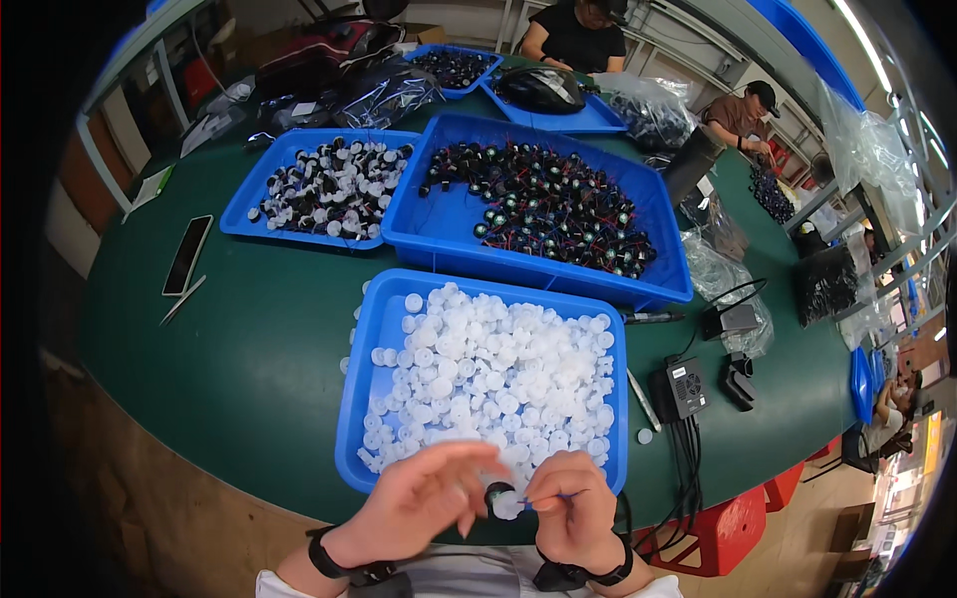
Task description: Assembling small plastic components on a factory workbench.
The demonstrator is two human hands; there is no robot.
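My right hand (575, 503) is closed in a pinch on what look like the thin wires of a small round black part (495, 491). A translucent white plastic cap (508, 505) sits against that part; whether it is fitted on cannot be made out. Beside them my left hand (427, 495) has its fingers apart, with nothing seen in its grasp. Both hands hover over the near edge of a blue tray (352, 409) heaped with loose white plastic caps (498, 359).
Behind stands a deeper blue bin (419, 214) of black wired parts. Left of it, a blue tray (239, 214) holds capped parts. A phone (187, 255) and tweezers (183, 300) lie left; a black power box (685, 389) with cables lies right. Co-workers (578, 40) sit at the far side.
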